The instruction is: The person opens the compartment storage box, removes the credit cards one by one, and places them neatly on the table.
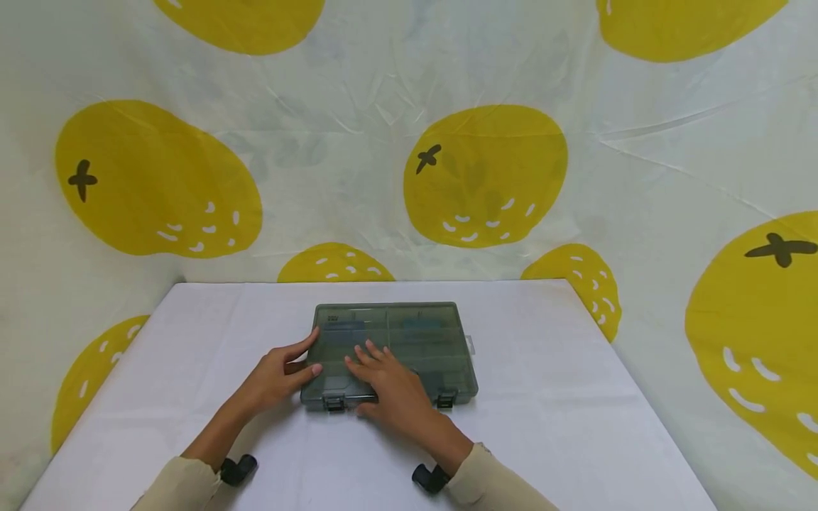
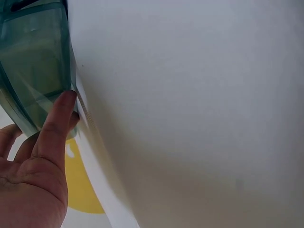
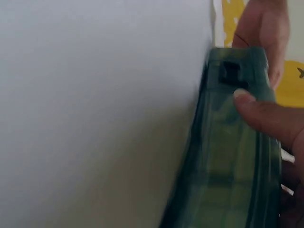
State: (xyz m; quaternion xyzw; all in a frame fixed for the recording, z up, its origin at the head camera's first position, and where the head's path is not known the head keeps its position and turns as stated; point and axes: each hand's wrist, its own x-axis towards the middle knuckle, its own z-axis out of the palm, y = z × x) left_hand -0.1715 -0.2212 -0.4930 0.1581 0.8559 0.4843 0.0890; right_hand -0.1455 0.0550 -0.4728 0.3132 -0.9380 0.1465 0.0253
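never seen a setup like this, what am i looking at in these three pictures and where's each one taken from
There is no robot here, just a person's left hand and right hand, both bare. The widest picture comes from a camera worn on the head, looking forward and down. The other two come from cameras on the left and right wrists, so they look close up. On the white table lies a dark, see-through case, closed, with latches in front. The left hand touches its left side; the right spreads over the lid, thumb at the front.
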